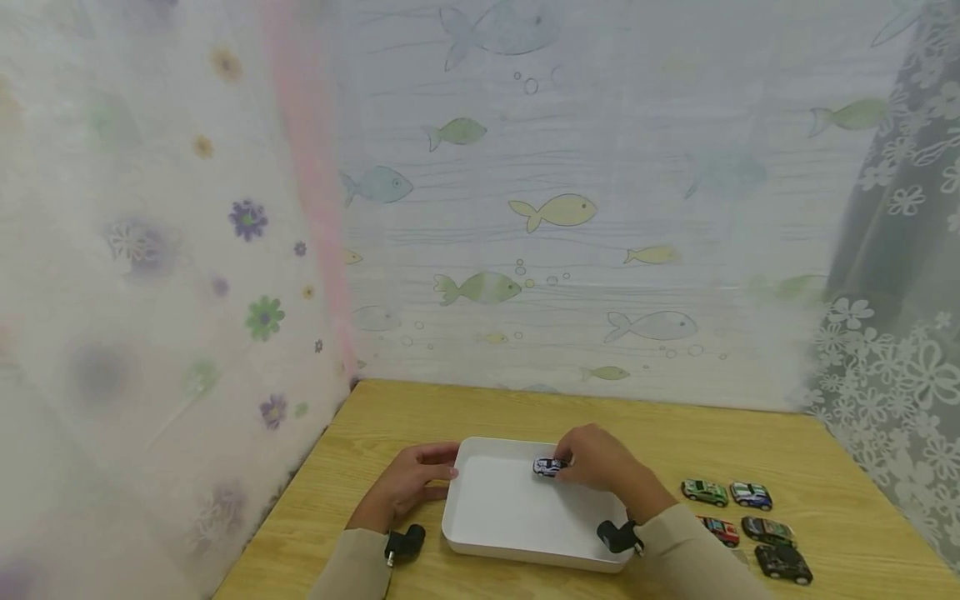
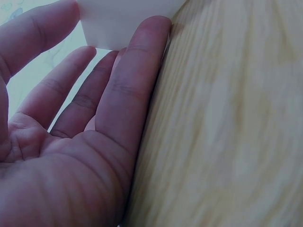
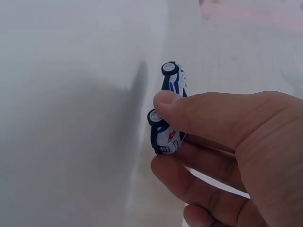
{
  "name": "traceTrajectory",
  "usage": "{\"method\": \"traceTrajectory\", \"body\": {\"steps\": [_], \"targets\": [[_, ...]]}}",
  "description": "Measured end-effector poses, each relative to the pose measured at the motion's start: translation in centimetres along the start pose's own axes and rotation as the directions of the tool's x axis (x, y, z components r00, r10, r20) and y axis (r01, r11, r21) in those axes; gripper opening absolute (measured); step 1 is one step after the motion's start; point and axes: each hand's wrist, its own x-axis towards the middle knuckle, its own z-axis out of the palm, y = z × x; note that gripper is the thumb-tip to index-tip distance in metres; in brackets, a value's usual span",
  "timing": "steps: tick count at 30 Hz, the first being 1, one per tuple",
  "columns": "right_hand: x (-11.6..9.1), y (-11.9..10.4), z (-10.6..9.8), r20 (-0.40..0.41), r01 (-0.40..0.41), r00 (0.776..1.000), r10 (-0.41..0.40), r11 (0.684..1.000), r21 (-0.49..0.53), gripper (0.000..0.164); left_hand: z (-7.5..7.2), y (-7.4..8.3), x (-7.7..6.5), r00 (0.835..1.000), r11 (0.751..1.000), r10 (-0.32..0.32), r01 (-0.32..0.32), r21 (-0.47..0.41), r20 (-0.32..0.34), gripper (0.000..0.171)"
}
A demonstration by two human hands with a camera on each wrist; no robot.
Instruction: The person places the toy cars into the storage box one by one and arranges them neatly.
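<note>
A white and blue toy car (image 3: 173,85) is pinched between the thumb and fingers of my right hand (image 1: 600,458). In the right wrist view its wheels face the tray floor, and a shadow of it falls on the white surface. The shallow white tray (image 1: 517,533) stands on the table under that hand, and the car overlaps its far part in the head view. My left hand (image 1: 408,479) is at the tray's left side, its fairly straight fingers touching the outer wall. The edge of that hand lies along the wood in the left wrist view.
Several toy cars sit on the wooden table (image 1: 420,408) right of the tray: a green one (image 1: 705,492), a white and blue one (image 1: 751,495), a red one (image 1: 720,531), a dark green one (image 1: 767,530) and a black one (image 1: 783,563). Fish-patterned curtain (image 1: 562,333) hangs behind.
</note>
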Motion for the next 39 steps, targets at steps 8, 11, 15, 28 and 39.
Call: {"method": "traceTrajectory", "body": {"steps": [8, 11, 15, 28, 39], "targets": [[0.6, -0.9, 0.5, 0.029, -0.024, 0.999, 0.023, 0.999, 0.025, 0.011, 0.1, 0.1, -0.1, 1.0, 1.0, -0.002, 0.002, 0.003, 0.005, 0.058], [0.8, -1.2, 0.6, 0.033, -0.019, 0.999, 0.018, 1.0, 0.017, 0.011, 0.1, 0.1, -0.1, 1.0, 1.0, -0.001, 0.001, 0.003, 0.007, 0.058], [1.3, -1.5, 1.0, 0.045, -0.021, 0.999, 0.02, 1.0, 0.007, 0.01, 0.1, 0.1, 0.0, 1.0, 1.0, -0.002, 0.002, 0.01, 0.005, 0.058], [2.4, -2.9, 1.6, 0.078, -0.02, 0.997, 0.021, 1.0, -0.009, 0.011, 0.0, -0.1, 0.0, 1.0, 1.0, 0.0, 0.0, 0.006, 0.008, 0.059], [3.5, -4.6, 2.1, 0.096, -0.056, 0.994, 0.061, 0.997, -0.049, 0.012, 0.1, 0.0, 0.1, 1.0, 1.0, -0.011, 0.011, -0.001, -0.005, 0.058]]}}
